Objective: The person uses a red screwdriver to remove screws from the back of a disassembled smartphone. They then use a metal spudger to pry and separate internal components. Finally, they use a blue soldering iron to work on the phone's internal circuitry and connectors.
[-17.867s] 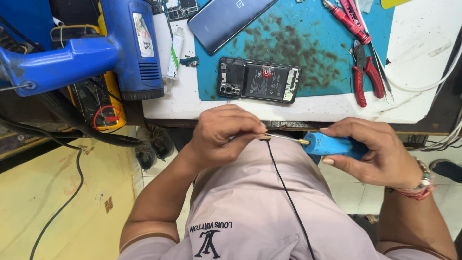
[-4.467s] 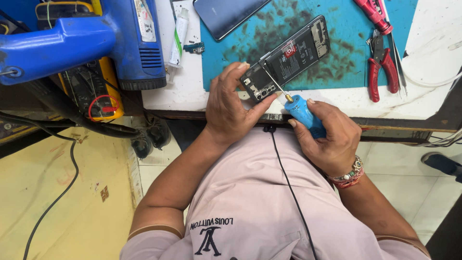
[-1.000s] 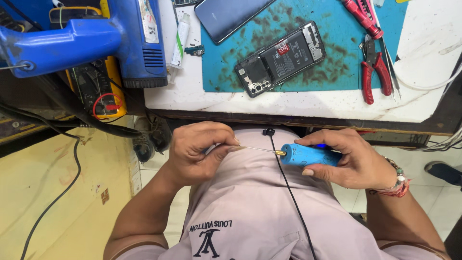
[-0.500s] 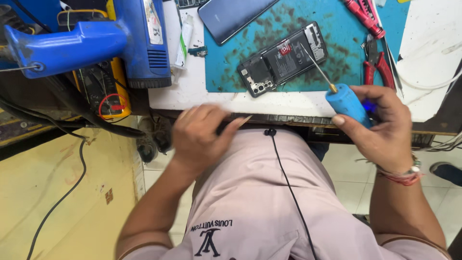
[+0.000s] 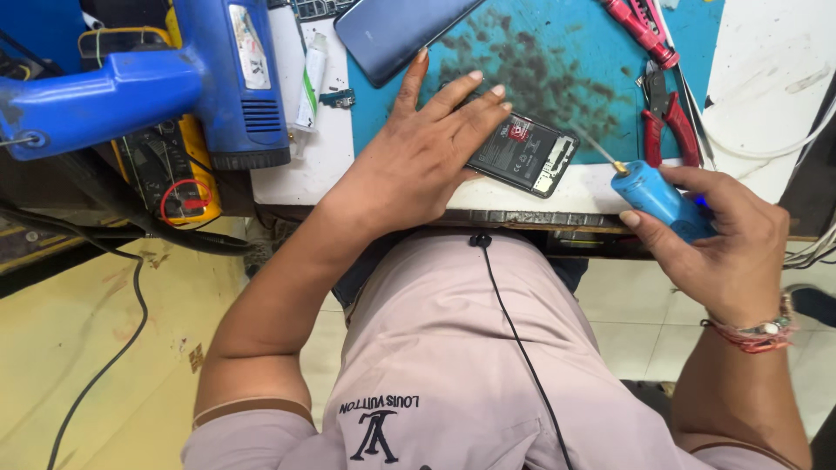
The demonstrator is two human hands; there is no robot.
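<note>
On the cluttered tabletop (image 5: 322, 165), the left hand (image 5: 418, 157) presses flat on the opened phone (image 5: 522, 155) while the right hand (image 5: 727, 239) grips the blue screwdriver (image 5: 653, 193), whose tip could slip and gouge the exposed board.

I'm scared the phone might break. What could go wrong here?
The opened phone lies close to the table edge under the left hand; a nudge might push it off. The screwdriver in the right hand has a thin tip near the bare insides, so a slip could scratch them.
</note>
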